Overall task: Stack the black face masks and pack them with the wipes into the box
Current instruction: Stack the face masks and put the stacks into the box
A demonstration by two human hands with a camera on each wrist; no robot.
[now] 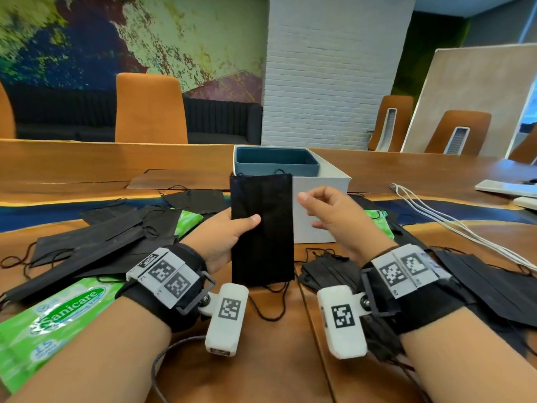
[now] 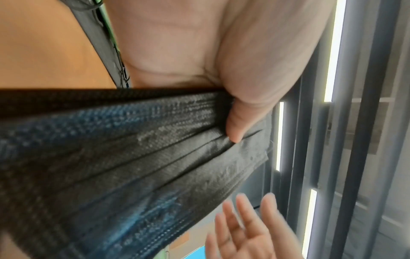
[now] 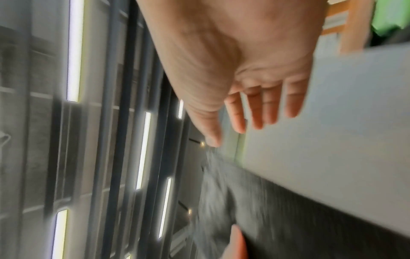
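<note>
Wooden table [image 1: 276,330]; pleated black mask [image 1: 261,228] upright, pinched by left hand [image 1: 223,239], right hand [image 1: 337,216] loosely spread.

Head view: bright, even indoor light, soft shadows only, sharp in the centre; wide-angle bend at the edges curves the table [image 1: 87,158] rim. Mild sheen on the green wipes pack [image 1: 49,312].

Left wrist view: ceiling light strips [image 2: 332,52] glow w/ haloed edges; the mask [image 2: 133,149] weave is crisp mid-frame, soft nearer the lens, and the right hand [image 2: 244,231] is smeared by motion.

Right wrist view: heavy motion blur throughout (worst lower right), strips blown out.
</note>
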